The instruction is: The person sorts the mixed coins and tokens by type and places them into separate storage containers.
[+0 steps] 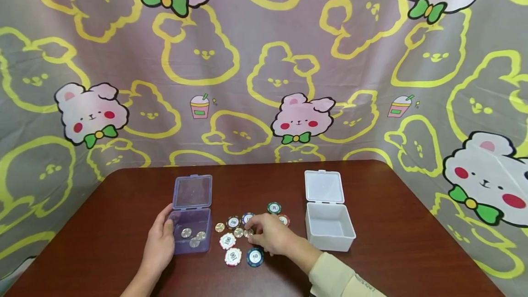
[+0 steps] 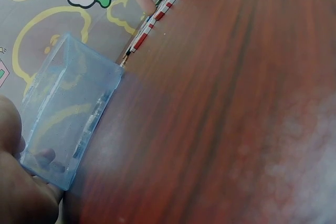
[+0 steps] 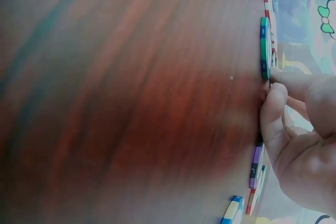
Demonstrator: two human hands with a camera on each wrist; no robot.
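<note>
My left hand (image 1: 160,239) grips the blue box (image 1: 191,217), three coins (image 1: 186,233) inside; my right hand (image 1: 274,235) bends its slightly parted fingers about a gold coin (image 1: 248,233) (pinched or not, I cannot tell) among chips (image 1: 228,241).

curtained nook: cartoon drapes (image 1: 247,26), brown table (image 1: 392,251)

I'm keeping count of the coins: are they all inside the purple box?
No, a gold-coloured coin lies on the table beside the purple box.
</note>
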